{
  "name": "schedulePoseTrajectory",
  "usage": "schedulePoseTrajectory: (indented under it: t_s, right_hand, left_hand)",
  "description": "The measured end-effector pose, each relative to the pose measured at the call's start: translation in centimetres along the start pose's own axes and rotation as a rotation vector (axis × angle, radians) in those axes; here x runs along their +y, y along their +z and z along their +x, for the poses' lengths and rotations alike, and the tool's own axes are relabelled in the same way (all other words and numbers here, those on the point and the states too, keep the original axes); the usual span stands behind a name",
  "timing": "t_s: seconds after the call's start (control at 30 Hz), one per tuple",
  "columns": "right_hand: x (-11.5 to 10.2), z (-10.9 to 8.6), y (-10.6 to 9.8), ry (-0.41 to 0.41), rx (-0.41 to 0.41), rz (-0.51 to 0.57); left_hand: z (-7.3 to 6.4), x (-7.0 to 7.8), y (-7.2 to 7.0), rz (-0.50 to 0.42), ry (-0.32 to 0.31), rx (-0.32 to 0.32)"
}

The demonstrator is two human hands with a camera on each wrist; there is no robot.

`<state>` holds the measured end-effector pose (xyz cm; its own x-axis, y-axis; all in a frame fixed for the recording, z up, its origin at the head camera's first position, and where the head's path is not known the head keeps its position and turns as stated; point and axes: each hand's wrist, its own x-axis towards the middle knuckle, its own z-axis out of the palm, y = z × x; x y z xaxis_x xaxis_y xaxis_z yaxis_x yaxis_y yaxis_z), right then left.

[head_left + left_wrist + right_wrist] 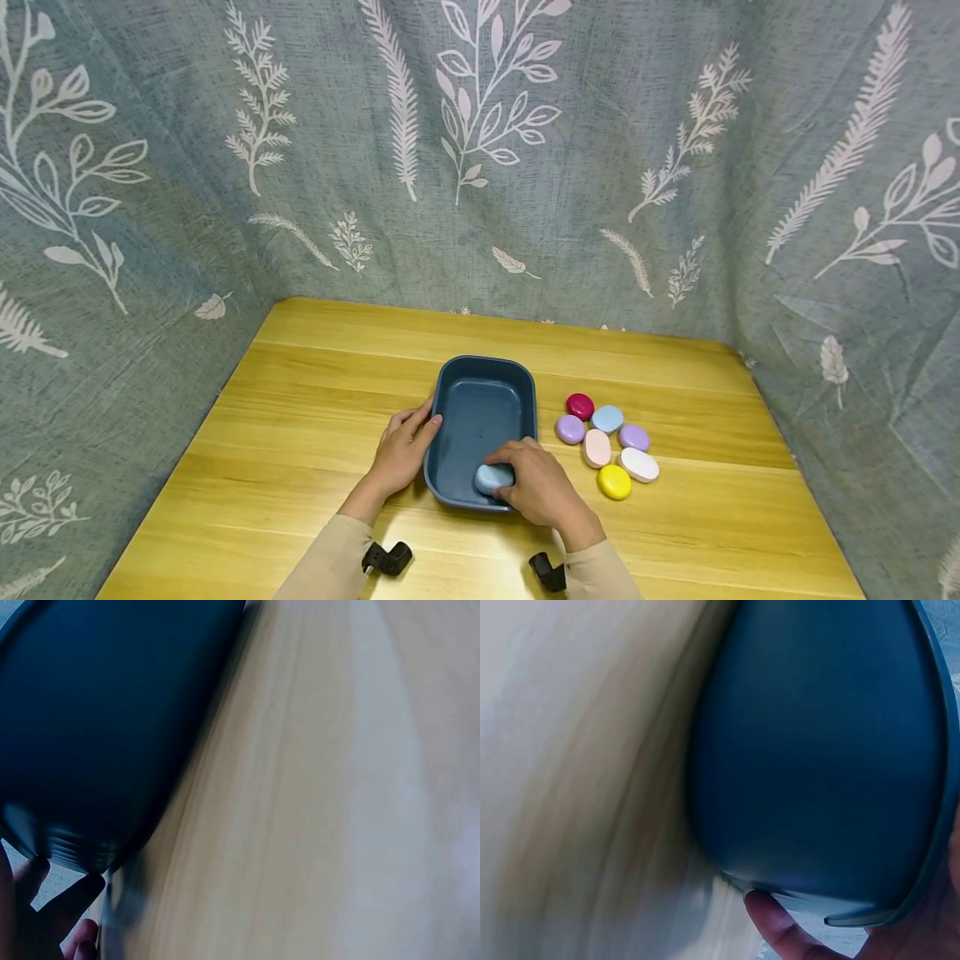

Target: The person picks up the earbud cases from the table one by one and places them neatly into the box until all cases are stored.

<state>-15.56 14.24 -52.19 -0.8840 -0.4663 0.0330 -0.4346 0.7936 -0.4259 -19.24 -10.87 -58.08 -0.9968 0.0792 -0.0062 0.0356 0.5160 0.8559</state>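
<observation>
A dark blue rectangular tray [480, 402] stands on the wooden table. My left hand [399, 454] holds its left side, thumb at the rim and fingers along the outer wall. In the left wrist view, fingertips [94, 881] touch that wall. Inside the tray's near right corner, my right hand [536, 483] pinches a light blue oval soap [491, 479] between thumb and fingers. The hand reaches over the right rim. In the right wrist view, one finger [776, 926] lies against the outside of the tray [817, 772]; the wall hides the soap there.
Right of the tray lie several soaps: dark red [580, 407], light blue [607, 419], two purple, pink [597, 448], white [639, 465] and yellow [615, 482]. A patterned curtain [480, 233] encloses the table's back and sides. Black straps [388, 558] hang at the wrists.
</observation>
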Motion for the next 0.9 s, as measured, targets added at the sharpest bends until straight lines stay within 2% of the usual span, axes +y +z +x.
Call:
schedulePoseTrajectory:
  t_s: [0.33, 0.9]
  right_hand:
    - [-0.15, 0.18, 0.20, 0.024, 0.004, 0.003]
    - [0.09, 0.21, 0.38, -0.005, 0.017, -0.010]
  left_hand:
    - [0.06, -0.10, 0.03, 0.002, -0.014, -0.003]
    - [-0.01, 0.03, 0.04, -0.006, -0.020, -0.003]
